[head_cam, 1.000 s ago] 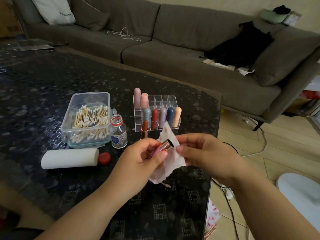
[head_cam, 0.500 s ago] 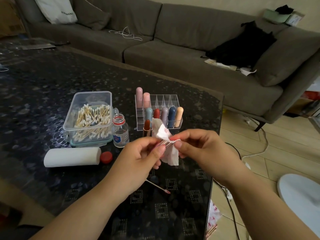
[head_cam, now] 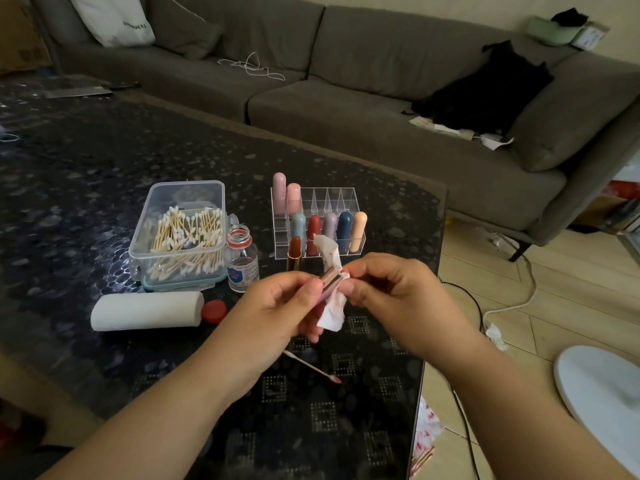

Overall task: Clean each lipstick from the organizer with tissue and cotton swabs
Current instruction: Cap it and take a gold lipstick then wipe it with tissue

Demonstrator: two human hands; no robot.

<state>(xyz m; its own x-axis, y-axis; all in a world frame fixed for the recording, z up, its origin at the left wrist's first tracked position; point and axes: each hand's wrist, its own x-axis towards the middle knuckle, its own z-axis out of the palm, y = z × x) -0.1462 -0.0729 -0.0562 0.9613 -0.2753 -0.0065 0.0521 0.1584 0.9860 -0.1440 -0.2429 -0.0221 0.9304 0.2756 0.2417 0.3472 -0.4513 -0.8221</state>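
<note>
Rose-gold metal of the opened lipstick tube shows between the two sets of fingers: the left hand grips its lower body, thumb and curled fingers closed round it, while the right hand pinches a stained white tissue against the tube's open end. One tail of tissue sticks up beyond the fingertips, another hangs below them. Whether the colour bullet is wound out under the tissue I cannot tell.

Risks, as I judge them: too hard a squeeze or twist by the right fingers could snap or smear a soft bullet; the tissue already carries red marks, so wiping with a soiled patch could spread pigment back onto the casing. A slack left-hand grip could drop the tube onto the dark counter.

Just beyond the fingers stands a brown lipstick cap and, behind it, the clear organizer holding the other lipsticks; a careless reach could topple them. Farther left of the fingers, the uncapped glass bottle beside the cotton swab box could spill if knocked. A used swab lies nearer the body, below the hands.
</note>
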